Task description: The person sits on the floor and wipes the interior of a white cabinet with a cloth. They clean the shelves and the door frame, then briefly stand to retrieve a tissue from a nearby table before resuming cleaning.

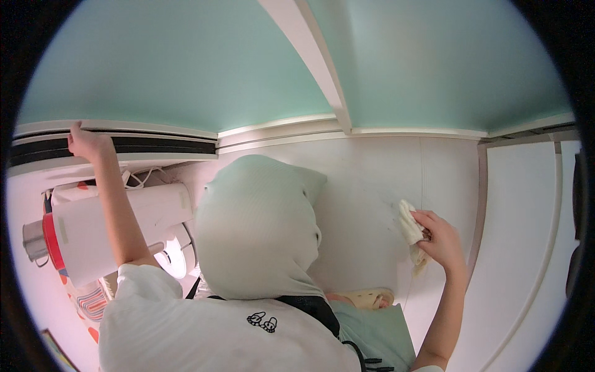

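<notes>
My right hand (441, 235) is closed on a crumpled cream cloth (410, 223), held above the pale floor at the right. Part of the cloth hangs below the fingers. At the far left my left hand (88, 142) rests on the white frame rail (162, 129) along the bottom of a sliding door with a pale green panel (153, 69); its fingers curl over the rail's edge. Whether they grip it is hard to see. Dark tracks run under that hand. My knee in pale green trousers (260, 218) fills the middle.
Left of me stand a white cylindrical thing (162, 209), a metal mug (35, 239) and a lit round lamp or fan (176, 255), with white cables (144, 176) behind. A second green panel (446, 69) stands ahead. White drawers or panels (520, 195) line the right. A cream clog (367, 297) is on my foot.
</notes>
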{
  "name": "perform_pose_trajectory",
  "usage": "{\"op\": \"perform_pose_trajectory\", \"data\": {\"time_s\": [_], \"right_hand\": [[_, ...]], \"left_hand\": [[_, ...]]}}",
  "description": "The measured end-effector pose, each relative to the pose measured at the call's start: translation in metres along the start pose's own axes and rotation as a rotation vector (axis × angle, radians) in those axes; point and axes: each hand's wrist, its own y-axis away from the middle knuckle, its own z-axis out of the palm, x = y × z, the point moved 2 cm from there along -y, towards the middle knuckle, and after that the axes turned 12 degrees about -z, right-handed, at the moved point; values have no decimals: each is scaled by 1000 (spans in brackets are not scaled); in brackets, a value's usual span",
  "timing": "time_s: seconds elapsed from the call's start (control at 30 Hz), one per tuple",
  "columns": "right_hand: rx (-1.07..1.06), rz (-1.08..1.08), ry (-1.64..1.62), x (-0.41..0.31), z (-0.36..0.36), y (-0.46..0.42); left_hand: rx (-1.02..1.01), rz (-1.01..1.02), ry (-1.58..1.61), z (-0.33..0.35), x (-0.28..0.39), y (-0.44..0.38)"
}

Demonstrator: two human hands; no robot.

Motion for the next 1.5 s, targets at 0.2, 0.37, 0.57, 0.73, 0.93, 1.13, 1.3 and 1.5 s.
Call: {"op": "perform_pose_trajectory", "data": {"time_s": [0.2, 0.37, 0.57, 0.73, 0.93, 1.13, 1.3, 1.5], "right_hand": [[6, 6, 28, -3, -1, -4], [-17, 24, 9, -6, 2, -4], [-21, 7, -3, -15, 1, -7], [-1, -35, 27, -14, 3, -8], [-13, -12, 26, -14, 4, -7], [-26, -7, 12, -14, 7, -8], [-28, -11, 15, -4, 11, -4], [-100, -2, 42, -9, 10, -13]], "left_hand": [[-68, 205, -329, -4, 8, 24], [-228, 381, -377, -3, 13, 60], [-471, 287, -41, 19, 29, 112], [-563, 556, -158, 31, 27, 122], [-323, 265, -322, 30, -20, 32], [-88, 100, -338, 29, -58, -9], [-188, 107, -109, 27, -61, -29], [-243, 189, -159, 10, -53, -38]]}}
